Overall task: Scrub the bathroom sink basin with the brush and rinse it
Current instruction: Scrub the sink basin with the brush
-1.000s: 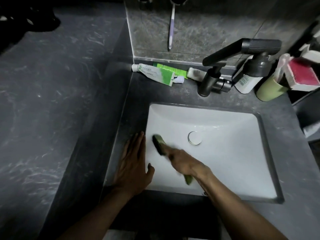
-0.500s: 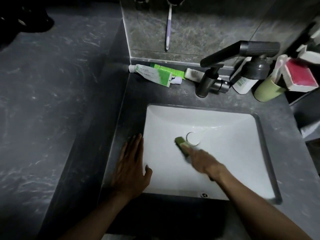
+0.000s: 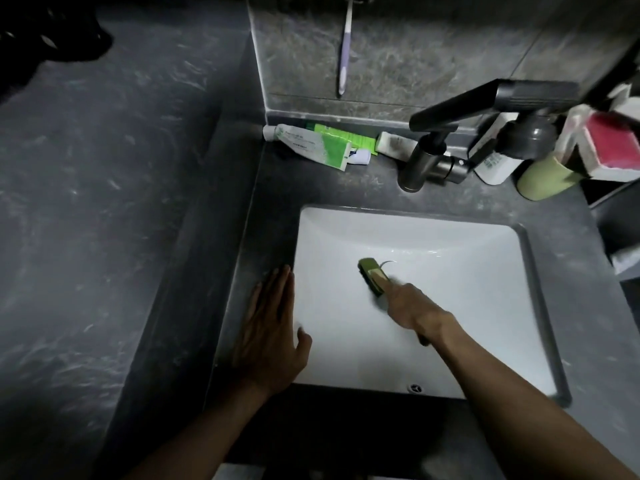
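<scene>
The right hand (image 3: 405,304) is wrapped round the handle of the brush (image 3: 372,276), fingers curled over it; the grip sits close behind the head, probably so that the arm's weight goes straight down into the bristles; the tail of the handle pokes out below the wrist toward 5 o'clock. The brush lies in the basin (image 3: 467,306), bristles down on the white floor near the middle; its head points to 11 o'clock and covers most of the drain, of which only a thin bright arc shows beside it; the head is slightly blurred, which reads as a scrubbing stroke.

The left hand (image 3: 270,327) holds nothing; it lies flat, fingers straight and together, on the dark counter (image 3: 277,209) at the basin's 8 o'clock edge, thumb spread over the rim onto the white; my guess is that it props the body while the other arm leans in.

The tap (image 3: 426,161) stands behind the basin at about 12 o'clock; no water runs from it that I can see, so the rinse looks not yet begun; a wet glint shows on the back slope. Toothpaste tubes (image 3: 311,143) lie along the wall at 11 o'clock and a green cup (image 3: 543,178) stands at 1 o'clock, both well apart from the brush.
</scene>
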